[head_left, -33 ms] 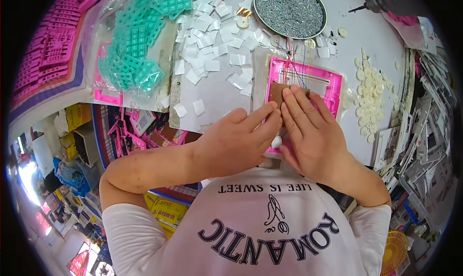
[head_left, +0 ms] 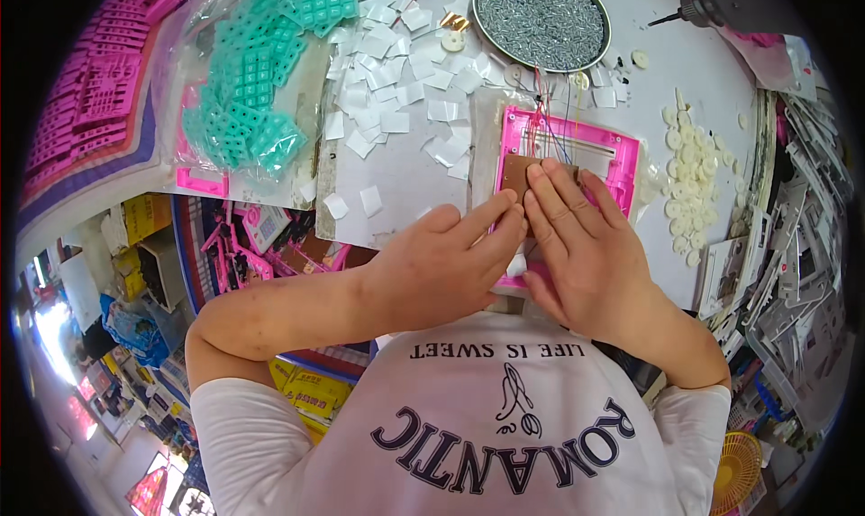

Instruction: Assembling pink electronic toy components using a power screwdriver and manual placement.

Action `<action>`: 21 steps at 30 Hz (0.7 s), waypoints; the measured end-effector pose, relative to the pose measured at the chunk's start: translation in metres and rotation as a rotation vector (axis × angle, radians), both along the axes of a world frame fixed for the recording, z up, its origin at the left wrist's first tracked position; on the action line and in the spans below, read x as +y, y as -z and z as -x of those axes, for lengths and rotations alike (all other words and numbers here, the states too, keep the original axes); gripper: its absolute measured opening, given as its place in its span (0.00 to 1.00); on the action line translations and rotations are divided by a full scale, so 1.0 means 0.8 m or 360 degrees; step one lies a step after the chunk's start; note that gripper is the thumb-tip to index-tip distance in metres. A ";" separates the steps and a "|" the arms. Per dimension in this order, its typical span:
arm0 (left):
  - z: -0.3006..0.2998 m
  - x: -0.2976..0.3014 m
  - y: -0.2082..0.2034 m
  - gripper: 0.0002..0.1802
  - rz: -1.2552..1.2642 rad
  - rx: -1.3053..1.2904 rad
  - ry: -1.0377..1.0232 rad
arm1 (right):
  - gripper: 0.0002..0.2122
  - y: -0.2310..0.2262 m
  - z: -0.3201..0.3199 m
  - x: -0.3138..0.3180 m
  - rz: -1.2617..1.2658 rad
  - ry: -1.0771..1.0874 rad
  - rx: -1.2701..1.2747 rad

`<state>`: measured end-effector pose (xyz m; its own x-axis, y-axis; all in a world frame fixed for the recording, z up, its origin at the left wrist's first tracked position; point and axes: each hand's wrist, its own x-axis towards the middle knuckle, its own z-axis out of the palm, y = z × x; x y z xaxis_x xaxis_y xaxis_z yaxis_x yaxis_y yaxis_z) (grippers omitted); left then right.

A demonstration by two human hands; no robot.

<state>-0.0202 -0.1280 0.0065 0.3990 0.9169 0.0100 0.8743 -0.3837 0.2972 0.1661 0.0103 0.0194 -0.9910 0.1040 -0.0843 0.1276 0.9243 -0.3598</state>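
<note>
A pink plastic housing [head_left: 625, 169] lies near the front edge of the table. Inside it sits a brown circuit board [head_left: 516, 170], with thin coloured wires [head_left: 543, 124] running up from its far side. My right hand [head_left: 590, 250] rests flat over the board, fingers stretched out and covering much of it. From the left, my left hand [head_left: 441, 259] reaches in with its fingers extended, tips touching the board beside the right fingers. Both hands hide the near part of the housing and whatever is under the fingertips.
Beyond the housing stands a round tray [head_left: 478, 34] of small screws. White paper pieces [head_left: 394, 122] are scattered to its left, near teal keypads [head_left: 252, 79] in clear plastic. Cream discs [head_left: 687, 191] lie right, below a dark power screwdriver [head_left: 712, 9]. Grey panels [head_left: 793, 246] pile at the far right.
</note>
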 end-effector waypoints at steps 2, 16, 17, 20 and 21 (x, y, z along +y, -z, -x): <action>-0.002 0.000 0.002 0.37 -0.0031 -0.0028 -0.0027 | 0.28 0.000 -0.002 0.007 0.0028 -0.0038 0.0031; 0.117 0.225 0.041 0.08 -0.0300 0.0079 -0.0362 | 0.29 -0.007 -0.001 -0.010 -0.0090 0.0103 0.0034; 0.115 0.234 0.045 0.08 -0.0086 0.0162 -0.0331 | 0.29 -0.006 -0.003 -0.007 -0.0065 0.0117 0.0053; 0.113 0.241 0.057 0.09 -0.0229 0.0203 -0.0419 | 0.27 0.001 -0.011 0.008 0.0141 0.0107 0.0136; 0.112 0.244 0.061 0.10 -0.0246 0.0211 -0.0466 | 0.26 0.001 -0.015 0.022 0.0247 0.0047 0.0273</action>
<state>-0.1099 0.0671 -0.0424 0.1268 0.9842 0.1235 0.9810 -0.1429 0.1315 0.1784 0.0280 0.0183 -0.9889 0.1318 0.0678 0.0783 0.8530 -0.5160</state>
